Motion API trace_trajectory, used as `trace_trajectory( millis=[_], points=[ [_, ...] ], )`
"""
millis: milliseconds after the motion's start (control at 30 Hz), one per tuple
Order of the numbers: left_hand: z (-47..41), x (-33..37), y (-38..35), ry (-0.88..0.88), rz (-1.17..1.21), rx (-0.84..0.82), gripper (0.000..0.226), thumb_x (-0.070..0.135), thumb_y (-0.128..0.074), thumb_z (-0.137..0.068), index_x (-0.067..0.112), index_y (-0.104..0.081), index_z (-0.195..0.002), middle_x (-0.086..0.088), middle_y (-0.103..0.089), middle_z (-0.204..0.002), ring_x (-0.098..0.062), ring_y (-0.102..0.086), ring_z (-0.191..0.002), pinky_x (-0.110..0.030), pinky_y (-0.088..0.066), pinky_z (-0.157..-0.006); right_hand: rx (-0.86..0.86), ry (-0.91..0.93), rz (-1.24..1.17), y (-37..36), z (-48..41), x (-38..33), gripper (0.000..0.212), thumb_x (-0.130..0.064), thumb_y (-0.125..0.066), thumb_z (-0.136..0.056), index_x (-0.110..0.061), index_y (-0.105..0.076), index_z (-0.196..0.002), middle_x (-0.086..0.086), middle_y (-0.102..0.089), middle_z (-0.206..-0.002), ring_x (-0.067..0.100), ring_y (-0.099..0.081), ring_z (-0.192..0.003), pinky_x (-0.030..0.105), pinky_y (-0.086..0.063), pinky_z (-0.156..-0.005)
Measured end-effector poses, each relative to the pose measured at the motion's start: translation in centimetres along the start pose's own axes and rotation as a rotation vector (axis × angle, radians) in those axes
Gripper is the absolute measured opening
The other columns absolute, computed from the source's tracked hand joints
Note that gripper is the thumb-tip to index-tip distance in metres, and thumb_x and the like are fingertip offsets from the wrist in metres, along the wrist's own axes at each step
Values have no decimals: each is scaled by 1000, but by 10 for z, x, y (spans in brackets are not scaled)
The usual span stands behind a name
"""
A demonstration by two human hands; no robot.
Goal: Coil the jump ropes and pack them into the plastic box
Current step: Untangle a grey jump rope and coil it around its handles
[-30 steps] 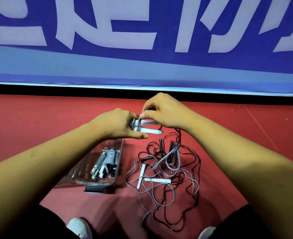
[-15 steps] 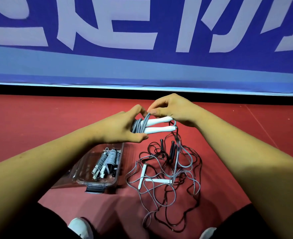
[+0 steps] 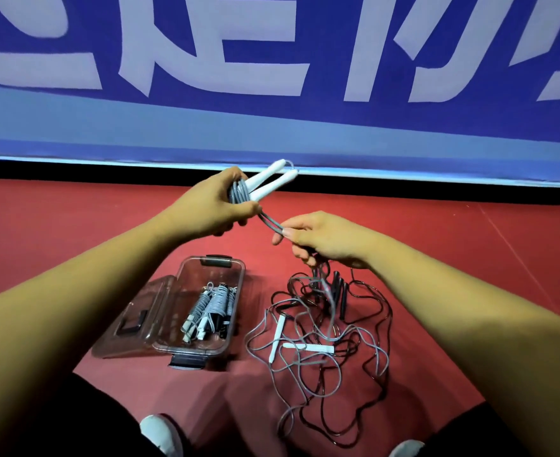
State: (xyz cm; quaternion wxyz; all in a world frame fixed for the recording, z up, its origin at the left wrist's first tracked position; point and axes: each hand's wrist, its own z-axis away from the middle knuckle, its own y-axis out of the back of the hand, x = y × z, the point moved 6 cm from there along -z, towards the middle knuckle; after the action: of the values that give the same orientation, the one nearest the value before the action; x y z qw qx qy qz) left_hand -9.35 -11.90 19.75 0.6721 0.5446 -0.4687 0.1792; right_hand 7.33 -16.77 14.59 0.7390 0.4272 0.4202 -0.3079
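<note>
My left hand (image 3: 217, 206) grips a grey jump rope (image 3: 239, 192) bundled against its two white handles (image 3: 272, 181), which point up and to the right. A doubled grey strand runs down from it to my right hand (image 3: 321, 237), which pinches the strand between thumb and fingers. Below on the red floor stands the clear plastic box (image 3: 239, 275), lid open to the left, with coiled grey ropes (image 3: 211, 308) inside. To its right lies a tangle of loose grey and black ropes (image 3: 321, 334) with white and black handles.
A blue banner with white characters (image 3: 272, 77) stands along the far edge of the red floor. The box lid (image 3: 133, 321) lies open to the left. My two white shoes (image 3: 161, 435) show at the bottom, on either side of the rope tangle.
My left hand lifted the handle bundle up and tilted it. My right hand left the handles and moved down and right, drawing the grey strand out taut.
</note>
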Motion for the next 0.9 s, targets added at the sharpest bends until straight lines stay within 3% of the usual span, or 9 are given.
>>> trace_trajectory(
  millis=[133,267,367,467,567,700,800,900],
  points=[
    [-10,-17,14,13,-281,78,32,20,-75,-84,13,-47,-98,-5,-68,-73,-21,-50,-49,-29,-42,-48,85,46,214,-8,2,-20,16,-20,-53,-98,-10,-65,-104,-1,-48,-59,15,-39,-50,23,-33,-48],
    [-12,-21,6,12,-512,-29,39,18,-77,-80,15,-42,-97,-2,-63,-76,-21,-61,-60,-31,-43,-54,171,184,623,-14,2,-45,16,-21,-56,-95,-14,-69,-88,0,-60,-73,18,-48,-67,29,-37,-63],
    [-9,-24,-2,7,-665,-103,38,17,-75,-78,18,-41,-95,-3,-63,-79,-27,-63,-65,-35,-48,-58,183,203,779,-17,1,-49,32,-28,-54,-95,-21,-50,-64,0,-51,-63,23,-45,-66,34,-38,-61],
    [-5,-19,-15,-67,-810,-151,32,23,-73,-74,24,-47,-93,0,-57,-75,-30,-54,-71,-34,-42,-61,279,255,866,-11,4,-61,23,-36,-52,-95,-22,-63,-80,1,-60,-74,28,-54,-75,36,-46,-65],
    [0,-14,-31,-103,-843,-291,26,32,-75,-76,26,-51,-83,8,-52,-64,-25,-54,-69,-30,-34,-60,359,266,798,3,3,-66,18,-35,-55,-92,-27,-72,-91,-4,-70,-86,21,-60,-83,35,-50,-73],
    [5,-4,-38,-118,-756,-327,41,61,-71,-78,26,-53,-68,3,-49,-52,-13,-45,-51,-29,-34,-53,359,271,528,18,-5,-56,10,-27,-70,-85,-21,-77,-82,-7,-69,-71,10,-59,-66,30,-49,-66],
    [10,0,-41,-173,-735,-372,35,52,-70,-83,30,-49,-66,4,-49,-51,-6,-44,-46,-18,-30,-47,318,266,318,25,-9,-51,8,-20,-78,-78,-13,-76,-79,-9,-62,-54,4,-48,-49,22,-40,-52],
    [13,3,-40,-174,-597,-412,27,37,-72,-86,26,-52,-72,7,-50,-50,-3,-45,-43,-15,-31,-47,264,228,189,31,-12,-40,10,-18,-79,-78,-9,-75,-81,-3,-59,-56,7,-46,-50,20,-38,-49]
  ],
)
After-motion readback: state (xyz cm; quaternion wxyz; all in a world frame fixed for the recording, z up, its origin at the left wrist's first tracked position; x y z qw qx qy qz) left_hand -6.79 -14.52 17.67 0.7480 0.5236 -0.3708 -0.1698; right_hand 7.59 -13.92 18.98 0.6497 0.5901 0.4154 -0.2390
